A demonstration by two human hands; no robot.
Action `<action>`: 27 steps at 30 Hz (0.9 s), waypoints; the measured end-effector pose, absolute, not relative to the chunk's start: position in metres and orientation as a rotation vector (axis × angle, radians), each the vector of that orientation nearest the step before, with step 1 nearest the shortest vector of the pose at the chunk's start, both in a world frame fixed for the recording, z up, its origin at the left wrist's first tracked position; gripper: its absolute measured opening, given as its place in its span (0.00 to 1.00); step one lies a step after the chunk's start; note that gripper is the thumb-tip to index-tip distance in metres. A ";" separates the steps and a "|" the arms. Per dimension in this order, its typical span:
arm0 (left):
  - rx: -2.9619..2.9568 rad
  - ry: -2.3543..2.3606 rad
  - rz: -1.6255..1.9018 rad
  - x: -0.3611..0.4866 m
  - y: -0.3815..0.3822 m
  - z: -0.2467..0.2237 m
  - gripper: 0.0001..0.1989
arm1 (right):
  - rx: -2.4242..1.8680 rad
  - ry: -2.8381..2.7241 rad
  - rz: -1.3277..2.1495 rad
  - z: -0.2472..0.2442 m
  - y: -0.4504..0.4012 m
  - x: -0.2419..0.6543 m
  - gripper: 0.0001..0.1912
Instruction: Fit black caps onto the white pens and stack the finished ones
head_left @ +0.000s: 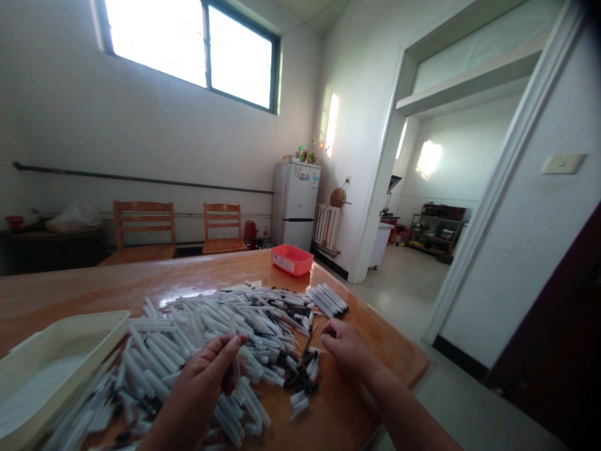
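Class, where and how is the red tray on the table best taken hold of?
Probably pinch the near wall of the red tray at its rim, coming from above: it stands upright, its open top exposes the rim, and pen parts lie in front.

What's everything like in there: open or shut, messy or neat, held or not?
Left hand, pinching a pen piece
Right hand, fingers curled, unclear if holding anything
Pen parts, loose messy heap
Pen row, laid neatly side by side
Red box, open on top
Cream tray, open on top
Fridge, doors shut
Wooden chairs, upright
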State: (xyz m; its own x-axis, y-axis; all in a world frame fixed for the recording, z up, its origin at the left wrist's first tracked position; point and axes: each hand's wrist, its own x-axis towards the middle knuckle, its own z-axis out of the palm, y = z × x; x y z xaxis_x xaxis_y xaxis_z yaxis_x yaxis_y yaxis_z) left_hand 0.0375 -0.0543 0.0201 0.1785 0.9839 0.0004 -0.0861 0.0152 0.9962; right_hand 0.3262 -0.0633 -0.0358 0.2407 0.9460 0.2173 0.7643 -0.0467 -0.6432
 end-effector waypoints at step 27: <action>1.221 0.991 0.980 0.035 -0.044 0.008 0.20 | -1.570 -1.862 0.246 -0.010 -0.046 0.256 0.13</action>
